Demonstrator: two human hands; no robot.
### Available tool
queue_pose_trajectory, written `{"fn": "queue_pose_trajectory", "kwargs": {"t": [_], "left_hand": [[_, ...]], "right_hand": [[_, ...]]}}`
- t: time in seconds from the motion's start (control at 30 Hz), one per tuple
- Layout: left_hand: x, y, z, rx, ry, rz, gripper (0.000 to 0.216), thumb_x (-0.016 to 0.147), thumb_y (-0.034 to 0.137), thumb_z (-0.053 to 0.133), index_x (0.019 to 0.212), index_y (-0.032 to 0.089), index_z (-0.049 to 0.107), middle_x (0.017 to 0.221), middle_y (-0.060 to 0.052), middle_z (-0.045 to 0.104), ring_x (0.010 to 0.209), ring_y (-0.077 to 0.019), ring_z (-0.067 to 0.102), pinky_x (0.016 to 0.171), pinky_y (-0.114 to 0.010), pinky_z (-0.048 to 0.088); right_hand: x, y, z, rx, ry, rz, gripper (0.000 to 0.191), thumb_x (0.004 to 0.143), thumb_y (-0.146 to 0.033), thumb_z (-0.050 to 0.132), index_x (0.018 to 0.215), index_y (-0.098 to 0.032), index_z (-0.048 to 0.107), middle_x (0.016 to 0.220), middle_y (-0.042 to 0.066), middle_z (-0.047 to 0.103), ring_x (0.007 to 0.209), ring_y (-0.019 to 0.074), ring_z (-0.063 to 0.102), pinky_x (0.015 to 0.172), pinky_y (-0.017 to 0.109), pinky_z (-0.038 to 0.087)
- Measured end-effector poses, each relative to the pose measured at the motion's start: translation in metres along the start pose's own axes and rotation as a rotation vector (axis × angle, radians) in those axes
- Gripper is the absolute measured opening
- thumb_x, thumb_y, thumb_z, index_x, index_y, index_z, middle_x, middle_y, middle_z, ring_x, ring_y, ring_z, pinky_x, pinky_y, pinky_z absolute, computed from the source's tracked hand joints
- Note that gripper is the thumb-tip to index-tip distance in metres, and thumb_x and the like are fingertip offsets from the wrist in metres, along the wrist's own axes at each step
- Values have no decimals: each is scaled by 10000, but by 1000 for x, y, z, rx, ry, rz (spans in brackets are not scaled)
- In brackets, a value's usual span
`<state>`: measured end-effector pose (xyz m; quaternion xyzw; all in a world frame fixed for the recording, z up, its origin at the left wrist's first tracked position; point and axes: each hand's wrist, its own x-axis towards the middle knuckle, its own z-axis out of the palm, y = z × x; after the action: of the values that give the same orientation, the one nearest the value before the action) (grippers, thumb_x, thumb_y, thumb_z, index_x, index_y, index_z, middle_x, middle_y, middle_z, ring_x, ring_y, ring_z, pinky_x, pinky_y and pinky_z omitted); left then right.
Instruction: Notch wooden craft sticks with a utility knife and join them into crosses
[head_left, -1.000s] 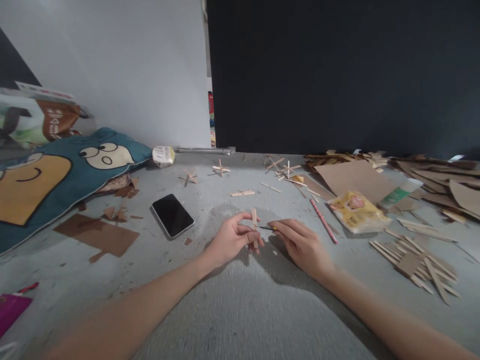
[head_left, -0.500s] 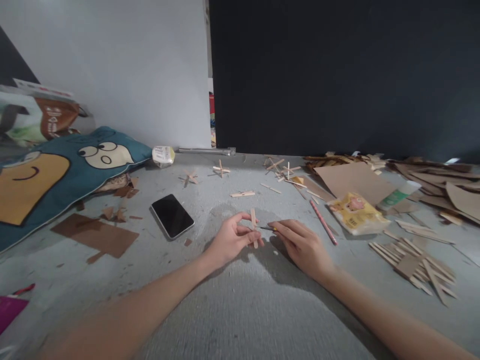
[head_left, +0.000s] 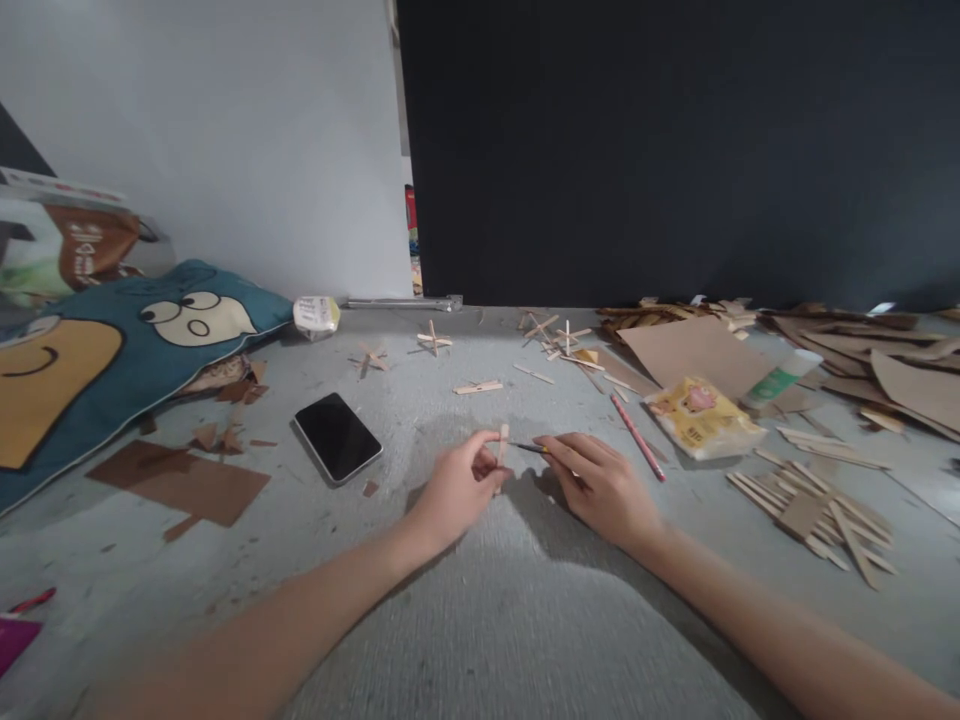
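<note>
My left hand pinches a wooden craft stick between thumb and fingers, with the stick standing nearly upright above the table. In my right hand is a slim dark pointed tool with a bit of yellow near the fingertips; its exact kind is unclear. The tip points left at the craft stick, close to its face, and I cannot tell whether they touch. Just beyond the hands lies a small flat stack of sticks. A pink patterned pencil-like rod rests right of my right hand.
A phone and brown cardboard pieces lie to the left, by a blue cushion. Crossed stick pieces stand at the back. On the right are a yellow tissue pack, a glue stick and a pile of sticks.
The tool has drawn slightly back from the craft stick, and more of its shaft shows. The left fingers have closed up around the stick. The whole view has shifted slightly.
</note>
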<state>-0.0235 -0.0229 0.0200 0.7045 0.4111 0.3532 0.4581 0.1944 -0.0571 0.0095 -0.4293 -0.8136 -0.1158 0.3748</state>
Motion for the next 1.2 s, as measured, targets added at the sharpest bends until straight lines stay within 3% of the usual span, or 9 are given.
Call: {"fn": "queue_pose_trajectory", "kwargs": {"t": [0.1, 0.2, 0.33, 0.47, 0.63, 1.2], "left_hand": [[-1, 1, -1, 169, -10, 3, 430, 859, 254, 704, 1284, 238, 639, 769, 2, 661, 718, -183, 617, 736, -323, 492], [0, 0, -2, 264, 1, 15, 450, 859, 214, 703, 1303, 230, 634, 832, -21, 669, 826, -216, 634, 834, -363, 505], [4, 0, -4, 456, 49, 73, 514, 812, 190, 766, 1310, 208, 638, 1123, -103, 659, 1160, -311, 573, 1018, -460, 461], [6, 0, -6, 518, -23, 127, 525, 838, 179, 753, 1345, 233, 626, 1377, -121, 610, 1326, -327, 514, 1125, -506, 381], [8, -3, -9, 499, -48, 124, 429, 854, 205, 745, 1274, 258, 678, 1370, -98, 655, 1333, -312, 551, 1150, -512, 347], [9, 1, -10, 468, -37, 104, 429, 794, 220, 786, 1211, 248, 690, 1305, -88, 695, 1290, -317, 587, 1134, -505, 362]], "right_hand": [[2, -5, -3, -85, -50, 8, 253, 1029, -211, 502, 1179, -186, 703, 894, 86, 740, 762, 198, 695, 719, 333, 549], [2, -8, -4, -167, -98, -32, 245, 1041, -269, 513, 1132, -174, 720, 833, 68, 733, 708, 175, 682, 679, 308, 514], [0, -8, -4, -255, -142, -87, 251, 1037, -235, 528, 1207, -154, 694, 835, 61, 726, 697, 176, 659, 651, 312, 473], [-1, -7, -4, -266, -195, -113, 265, 1012, -182, 559, 1247, -140, 673, 802, 52, 694, 720, 194, 636, 639, 320, 455], [2, -8, -4, -238, -217, -117, 179, 1028, -194, 530, 1066, -167, 703, 838, 64, 693, 793, 205, 623, 650, 325, 470], [4, -10, -3, -189, -251, -90, 184, 1039, -208, 514, 1008, -181, 694, 854, 63, 687, 803, 205, 622, 637, 318, 480]]}}
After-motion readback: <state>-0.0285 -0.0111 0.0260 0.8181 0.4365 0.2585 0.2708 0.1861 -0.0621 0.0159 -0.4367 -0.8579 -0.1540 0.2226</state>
